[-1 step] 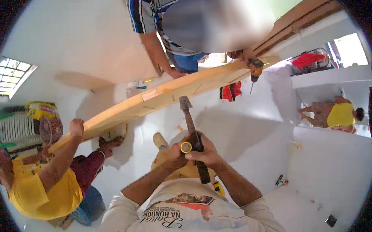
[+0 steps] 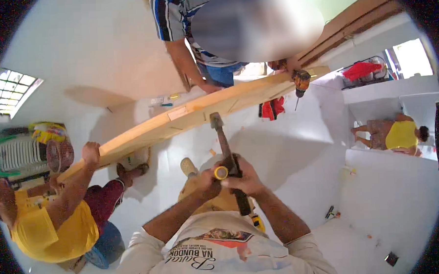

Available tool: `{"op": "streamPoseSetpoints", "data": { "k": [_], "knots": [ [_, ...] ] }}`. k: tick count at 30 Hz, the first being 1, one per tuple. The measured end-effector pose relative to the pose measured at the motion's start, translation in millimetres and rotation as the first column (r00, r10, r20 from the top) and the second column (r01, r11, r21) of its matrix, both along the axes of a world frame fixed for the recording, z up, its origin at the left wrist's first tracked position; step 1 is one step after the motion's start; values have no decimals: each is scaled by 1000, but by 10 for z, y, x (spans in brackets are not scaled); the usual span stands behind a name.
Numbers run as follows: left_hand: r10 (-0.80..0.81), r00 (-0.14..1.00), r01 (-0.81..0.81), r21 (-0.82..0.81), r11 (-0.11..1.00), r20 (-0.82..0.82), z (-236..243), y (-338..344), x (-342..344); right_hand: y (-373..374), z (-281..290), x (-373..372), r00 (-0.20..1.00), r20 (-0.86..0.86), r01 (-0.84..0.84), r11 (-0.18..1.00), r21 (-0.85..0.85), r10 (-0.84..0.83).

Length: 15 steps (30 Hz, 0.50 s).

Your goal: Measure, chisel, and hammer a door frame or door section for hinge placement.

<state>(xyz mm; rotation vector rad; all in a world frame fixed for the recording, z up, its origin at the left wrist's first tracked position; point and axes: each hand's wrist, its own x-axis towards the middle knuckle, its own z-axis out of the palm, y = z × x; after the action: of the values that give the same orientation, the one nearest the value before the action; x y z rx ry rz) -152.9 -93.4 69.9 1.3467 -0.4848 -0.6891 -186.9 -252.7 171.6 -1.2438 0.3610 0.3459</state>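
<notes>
In front of my chest my right hand (image 2: pixel 246 177) is closed around a hammer (image 2: pixel 223 141) with a grey metal head, a brown shaft and a dark grip. Its head points away from me, just short of the wooden panel's near edge. Beside it my left hand (image 2: pixel 211 184) is closed on a round, yellow-rimmed handle (image 2: pixel 221 173), seen end-on; the rest of that thing is hidden. The long pale wooden panel (image 2: pixel 155 127) stretches across ahead of me, held by a co-worker's hand (image 2: pixel 91 153) at the left and another co-worker's hand (image 2: pixel 211 87) at the far side.
A yellow and black drill (image 2: pixel 301 82) is at the panel's right end. Red cloth (image 2: pixel 272 108) lies beyond the panel. Stacked white chairs (image 2: pixel 21 149) and a blue drum (image 2: pixel 111 242) stand at the left. Another person (image 2: pixel 400 135) in yellow is far right.
The hammer has tilted slightly, its head shifting a little left and its grip end a little right. Both hands keep their hold.
</notes>
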Motion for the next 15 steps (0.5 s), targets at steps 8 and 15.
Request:
{"op": "streamPoseSetpoints", "data": {
  "k": [8,15],
  "knots": [
    [-81,983,21,341,940,162,290,602,462,-970,-98,970,980,-29,-133,535,-834,198],
    [-2,990,-58,426,903,140,130,866,501,-1232,-434,1564,1000,26,20,545,-838,3]
  ]
}}
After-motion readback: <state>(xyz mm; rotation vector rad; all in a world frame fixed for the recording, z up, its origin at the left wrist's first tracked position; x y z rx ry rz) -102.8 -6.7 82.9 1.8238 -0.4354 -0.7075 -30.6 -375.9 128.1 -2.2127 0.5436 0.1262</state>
